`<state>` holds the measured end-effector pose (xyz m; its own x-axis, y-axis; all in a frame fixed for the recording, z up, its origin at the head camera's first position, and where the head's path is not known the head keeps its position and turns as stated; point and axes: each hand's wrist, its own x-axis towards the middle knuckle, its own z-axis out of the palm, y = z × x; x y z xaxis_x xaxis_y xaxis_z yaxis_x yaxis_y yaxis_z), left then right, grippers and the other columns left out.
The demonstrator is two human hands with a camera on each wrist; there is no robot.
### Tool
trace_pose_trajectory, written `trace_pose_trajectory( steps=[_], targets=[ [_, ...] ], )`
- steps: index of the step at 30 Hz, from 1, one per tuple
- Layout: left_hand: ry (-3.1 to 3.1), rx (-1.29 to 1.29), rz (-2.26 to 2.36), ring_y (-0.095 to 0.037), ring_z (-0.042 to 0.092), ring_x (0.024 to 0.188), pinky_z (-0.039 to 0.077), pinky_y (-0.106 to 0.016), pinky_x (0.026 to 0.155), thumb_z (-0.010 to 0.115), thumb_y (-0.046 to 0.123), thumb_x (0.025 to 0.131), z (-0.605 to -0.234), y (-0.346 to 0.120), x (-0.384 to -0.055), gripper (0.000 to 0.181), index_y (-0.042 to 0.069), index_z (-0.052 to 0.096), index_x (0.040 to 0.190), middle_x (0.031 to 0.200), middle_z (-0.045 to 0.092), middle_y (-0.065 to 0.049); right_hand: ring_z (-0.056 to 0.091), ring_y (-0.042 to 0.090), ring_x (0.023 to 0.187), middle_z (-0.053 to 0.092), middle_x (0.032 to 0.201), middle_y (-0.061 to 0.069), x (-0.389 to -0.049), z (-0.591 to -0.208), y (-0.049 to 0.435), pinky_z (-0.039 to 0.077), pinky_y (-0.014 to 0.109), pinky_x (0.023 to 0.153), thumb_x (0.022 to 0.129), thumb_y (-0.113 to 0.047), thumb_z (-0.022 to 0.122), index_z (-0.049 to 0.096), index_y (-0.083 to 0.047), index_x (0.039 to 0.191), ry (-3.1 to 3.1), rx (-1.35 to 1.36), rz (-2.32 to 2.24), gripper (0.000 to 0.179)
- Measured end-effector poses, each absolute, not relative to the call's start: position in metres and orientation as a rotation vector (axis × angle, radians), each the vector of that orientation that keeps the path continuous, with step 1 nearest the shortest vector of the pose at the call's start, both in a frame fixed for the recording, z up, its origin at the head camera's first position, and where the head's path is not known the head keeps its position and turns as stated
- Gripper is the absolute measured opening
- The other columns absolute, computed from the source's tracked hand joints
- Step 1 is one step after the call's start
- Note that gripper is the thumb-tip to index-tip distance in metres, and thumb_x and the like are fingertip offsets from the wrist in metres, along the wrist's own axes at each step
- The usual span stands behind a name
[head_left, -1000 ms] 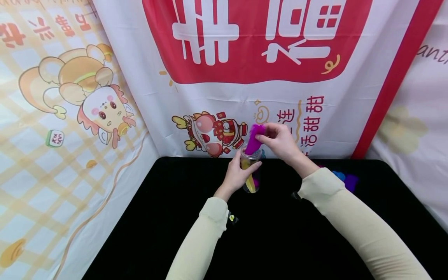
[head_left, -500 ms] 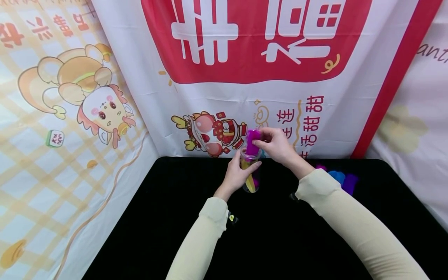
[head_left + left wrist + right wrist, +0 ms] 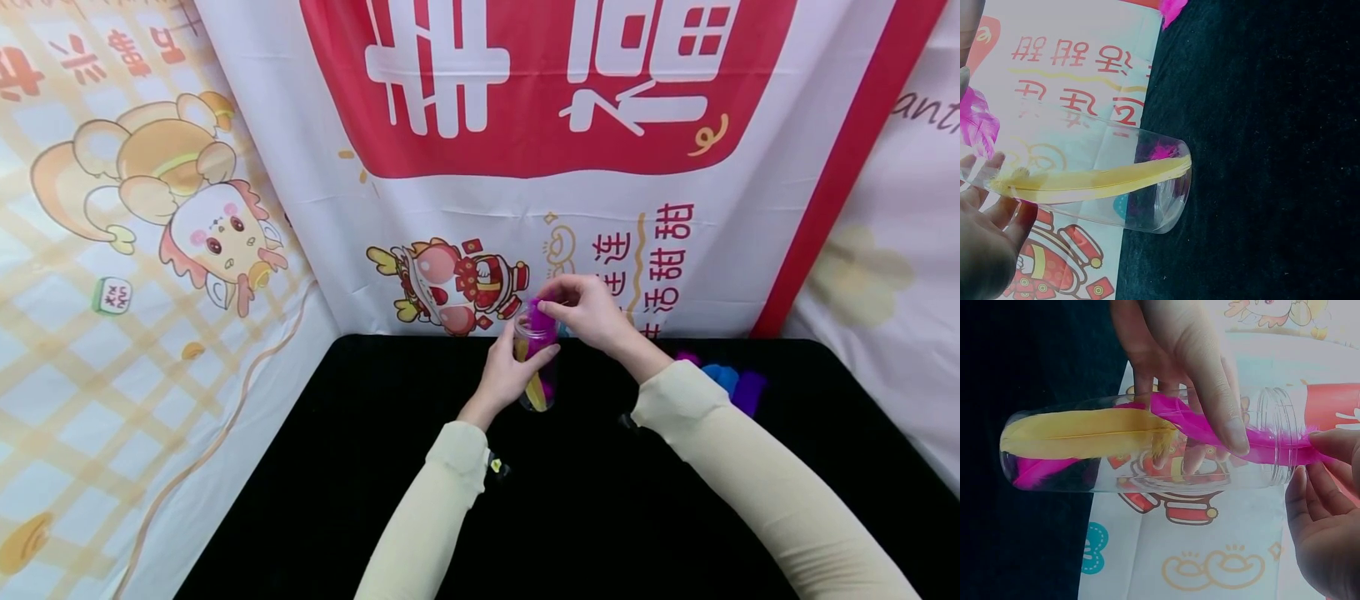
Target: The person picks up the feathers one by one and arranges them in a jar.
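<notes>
A clear jar stands on the black table, and my left hand grips it round its upper half. Inside lies a yellow feather, with a magenta feather beside it near the bottom. My right hand is at the jar's mouth and pinches the end of another magenta feather. Most of that feather is inside the jar; its held tip sticks out past the threaded rim. In the left wrist view the yellow feather shows through the wall, and my left fingers wrap the jar.
At the table's back right lie blue, purple and magenta feathers, partly behind my right sleeve. A printed cloth hangs right behind the black table. Another patterned cloth hangs at the left.
My right hand has moved left to the jar's mouth, and the magenta feather has slid down into the jar. My left hand keeps its hold on the jar.
</notes>
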<state>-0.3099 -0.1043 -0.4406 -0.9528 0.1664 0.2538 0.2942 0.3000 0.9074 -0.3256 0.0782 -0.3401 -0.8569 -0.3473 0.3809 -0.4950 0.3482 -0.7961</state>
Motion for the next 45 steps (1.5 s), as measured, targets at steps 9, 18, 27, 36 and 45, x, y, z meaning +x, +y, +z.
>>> trace_pose_trajectory(
  steps=[9, 18, 27, 36, 45],
  targets=[
    [-2.448, -0.423, -1.718, -0.017, 0.059, 0.124, 0.049, -0.043, 0.104, 0.072, 0.056, 0.092, -0.441, -0.103, -0.310, 0.074, 0.028, 0.039, 0.151, 0.139, 0.059, -0.001, 0.069, 0.022, 0.088, 0.074, 0.104, 0.010, -0.326, -0.340, 0.080, 0.056, 0.031, 0.077, 0.095, -0.010, 0.074, 0.075, -0.005, 0.106, -2.462, 0.779, 1.530, 0.012],
    [-2.439, -0.440, -1.676, -0.016, 0.059, 0.124, 0.049, -0.042, 0.103, 0.073, 0.057, 0.090, -0.441, -0.102, -0.313, 0.073, 0.026, 0.042, 0.148, 0.140, 0.059, -0.001, 0.069, 0.021, 0.087, 0.075, 0.105, 0.010, -0.325, -0.337, 0.083, 0.054, 0.029, 0.074, 0.094, -0.014, 0.074, 0.075, -0.003, 0.108, -2.465, 0.770, 1.545, 0.018],
    [-2.457, -0.426, -1.679, -0.015, 0.059, 0.123, 0.049, -0.042, 0.103, 0.073, 0.058, 0.089, -0.441, -0.103, -0.313, 0.068, 0.033, 0.043, 0.145, 0.140, 0.059, -0.001, 0.068, 0.021, 0.091, 0.075, 0.103, 0.011, -0.320, -0.333, 0.089, 0.056, 0.030, 0.078, 0.095, -0.015, 0.074, 0.075, -0.003, 0.107, -2.442, 0.805, 1.515, 0.017],
    [-2.463, -0.415, -1.675, -0.017, 0.060, 0.124, 0.049, -0.041, 0.104, 0.074, 0.056, 0.090, -0.437, -0.103, -0.310, 0.074, 0.027, 0.041, 0.150, 0.139, 0.060, -0.002, 0.069, 0.024, 0.092, 0.074, 0.106, 0.013, -0.317, -0.334, 0.103, 0.056, 0.027, 0.076, 0.096, -0.015, 0.073, 0.075, -0.004, 0.107, -2.458, 0.789, 1.510, 0.016],
    [-2.466, -0.396, -1.663, -0.018, 0.059, 0.124, 0.048, -0.042, 0.104, 0.075, 0.055, 0.090, -0.438, -0.102, -0.308, 0.073, 0.026, 0.042, 0.148, 0.138, 0.060, -0.002, 0.067, 0.022, 0.089, 0.074, 0.102, 0.013, -0.315, -0.345, 0.117, 0.054, 0.024, 0.071, 0.096, -0.013, 0.073, 0.074, 0.000, 0.108, -2.493, 0.766, 1.505, 0.018]
  ],
)
